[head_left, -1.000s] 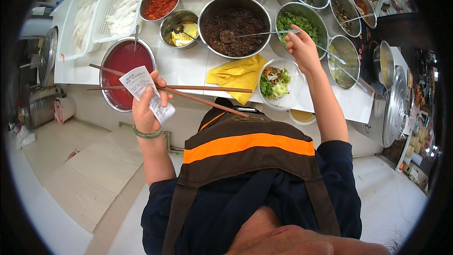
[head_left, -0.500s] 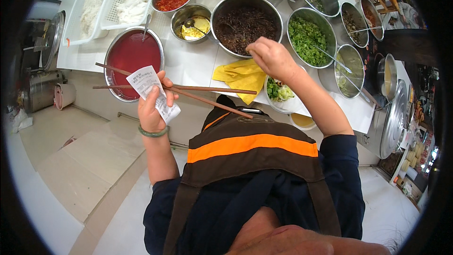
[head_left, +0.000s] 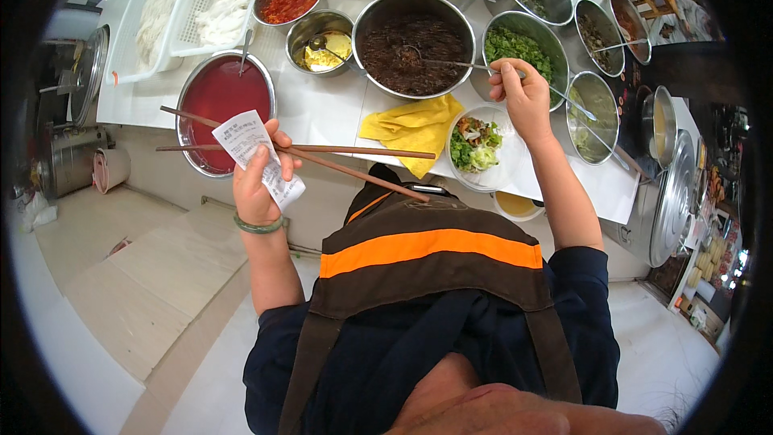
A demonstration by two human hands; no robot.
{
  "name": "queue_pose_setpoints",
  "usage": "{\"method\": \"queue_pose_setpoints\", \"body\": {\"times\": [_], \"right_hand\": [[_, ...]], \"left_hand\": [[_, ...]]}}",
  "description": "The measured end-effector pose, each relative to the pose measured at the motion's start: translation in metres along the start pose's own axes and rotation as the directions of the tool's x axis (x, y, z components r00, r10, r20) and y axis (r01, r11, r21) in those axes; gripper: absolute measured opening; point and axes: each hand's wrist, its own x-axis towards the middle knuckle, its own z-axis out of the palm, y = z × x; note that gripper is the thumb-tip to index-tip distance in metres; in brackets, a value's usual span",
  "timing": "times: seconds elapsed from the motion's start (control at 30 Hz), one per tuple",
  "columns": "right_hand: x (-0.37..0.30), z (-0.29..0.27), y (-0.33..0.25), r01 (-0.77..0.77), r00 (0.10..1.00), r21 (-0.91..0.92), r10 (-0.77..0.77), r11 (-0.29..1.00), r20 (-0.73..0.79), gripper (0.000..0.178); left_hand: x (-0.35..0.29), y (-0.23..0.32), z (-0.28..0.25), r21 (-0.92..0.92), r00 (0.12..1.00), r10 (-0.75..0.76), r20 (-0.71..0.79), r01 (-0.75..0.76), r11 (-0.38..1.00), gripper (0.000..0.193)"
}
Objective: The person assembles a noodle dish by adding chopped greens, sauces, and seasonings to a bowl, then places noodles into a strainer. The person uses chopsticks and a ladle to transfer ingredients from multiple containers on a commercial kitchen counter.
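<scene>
Your left hand (head_left: 256, 181), frame left, pinches a paper slip (head_left: 258, 153) and long chopsticks (head_left: 322, 157) together, freeing your right hand (head_left: 523, 97), closed around a spoon handle (head_left: 459, 64) above the white bowl (head_left: 483, 149)

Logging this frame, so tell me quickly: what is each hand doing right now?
Left hand: closed on a paper slip and long chopsticks.
Right hand: closed on a metal spoon handle.

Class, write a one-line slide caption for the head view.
Left hand grips long chopsticks and a paper slip; right hand holds a spoon handle over the dark-filled bowl.
</scene>
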Motion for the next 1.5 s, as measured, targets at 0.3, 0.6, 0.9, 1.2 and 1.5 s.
{"method": "queue_pose_setpoints", "body": {"times": [0.3, 0.6, 0.9, 1.2, 1.5], "right_hand": [[-0.014, -0.033, 0.014, -0.111, 0.986, 0.162, 0.129, 0.981, -0.106, 0.022], [-0.041, -0.08, -0.006, -0.11, 0.977, 0.346, 0.165, 0.932, -0.132, 0.024], [-0.131, -0.146, -0.02, -0.08, 0.969, 0.289, 0.143, 0.954, -0.202, 0.024], [-0.192, -0.13, 0.001, 0.02, 0.999, -0.162, -0.026, 0.987, -0.039, 0.016], [-0.195, -0.124, 0.018, 0.172, 0.984, -0.374, -0.145, 0.911, 0.1, 0.011]], "left_hand": [[-0.002, 0.0, 0.011, -0.002, 0.999, -0.007, 0.039, 0.007, 1.0, 0.039], [-0.006, -0.006, 0.024, 0.011, 0.998, 0.002, 0.066, -0.003, 1.0, 0.04], [-0.009, -0.01, 0.037, 0.015, 0.997, 0.035, 0.069, -0.036, 0.999, 0.039], [-0.013, -0.02, 0.059, 0.022, 0.994, 0.003, 0.111, -0.005, 1.0, 0.038], [-0.023, -0.022, 0.063, 0.035, 0.995, 0.021, 0.098, -0.024, 0.999, 0.038]]}}
